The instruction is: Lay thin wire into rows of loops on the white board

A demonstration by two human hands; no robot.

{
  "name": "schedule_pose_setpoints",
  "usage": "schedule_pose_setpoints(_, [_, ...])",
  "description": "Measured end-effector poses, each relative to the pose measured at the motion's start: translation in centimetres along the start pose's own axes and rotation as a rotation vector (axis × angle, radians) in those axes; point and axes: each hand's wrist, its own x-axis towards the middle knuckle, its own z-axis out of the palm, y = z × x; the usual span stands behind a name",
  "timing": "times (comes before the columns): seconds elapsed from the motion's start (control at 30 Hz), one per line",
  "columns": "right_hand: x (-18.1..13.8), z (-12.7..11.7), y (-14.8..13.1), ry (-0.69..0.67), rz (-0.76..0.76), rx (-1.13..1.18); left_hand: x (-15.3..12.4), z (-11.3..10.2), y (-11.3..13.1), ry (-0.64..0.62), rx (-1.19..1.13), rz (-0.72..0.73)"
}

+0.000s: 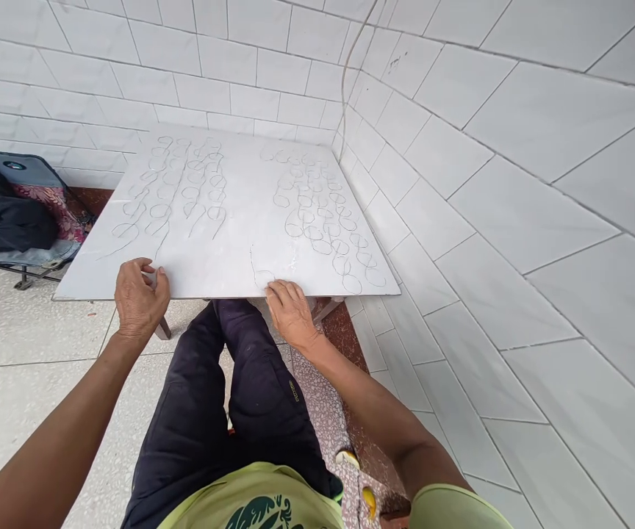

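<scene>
From the head camera, taking the middle of the white board [245,195] as the centre of a clock, thin looped strands lie in two groups: the left group [187,158] around ten o'clock, in rows with long tails, and the right group [322,213] at three, in chained rings. The left hand [142,297] is at eight, over the near edge, its fingers curled and thumb close to the forefinger; a strand's tail ends by them, but I cannot tell whether it is gripped. The right hand [289,312] is at five on the same edge, its bunched fingertips pinching a loose strand [252,262] whose free end curves up toward twelve. Dark trousers [185,397] stand at six, below the board. A folding chair [42,173] sits beyond nine, a thin cable [344,81] hangs between one and two, and the tiled wall [516,220] rises past three
</scene>
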Motion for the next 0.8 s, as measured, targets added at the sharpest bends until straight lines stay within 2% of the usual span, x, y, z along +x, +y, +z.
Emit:
schedule_pose_setpoints(0.13, [-0.7, 0.5, 0.9, 0.090, -0.126, 0.008, -0.6, 0.3, 0.0, 0.005, -0.005, 0.014])
schedule_pose_setpoints(0.23, [-0.7, -0.3, 0.6, 0.141, -0.177, 0.106, -1.6, 0.0, 1.1, 0.002, -0.054, 0.072])
schedule_pose_setpoints(0.33, [0.0, -2.0, -0.6, 0.187, -0.086, 0.346, -3.0, -0.7, 3.7, -0.102, -0.173, 0.141])
schedule_pose_setpoints(0.43, [1.8, -3.7, -2.0, 0.232, 0.144, 0.685, -4.0, -1.6, 6.9, -0.225, -0.332, 0.129])
schedule_pose_setpoints(0.5, [3.4, -4.2, -2.5, 0.217, 0.348, 0.935, -4.1, -2.1, 8.5, -0.306, -0.453, 0.073])
schedule_pose_setpoints(0.57, [5.2, -4.2, -2.6, 0.147, 0.490, 1.147, -4.0, -2.6, 9.5, -0.421, -0.609, -0.012])
schedule_pose_setpoints(0.67, [7.2, -3.6, -2.1, 0.099, 0.552, 1.281, -3.5, -3.2, 10.0, -0.603, -0.853, -0.190])
schedule_pose_setpoints(0.8, [8.2, -2.6, -1.7, 0.135, 0.558, 1.273, -3.5, -4.3, 10.4, -0.769, -1.082, -0.443])
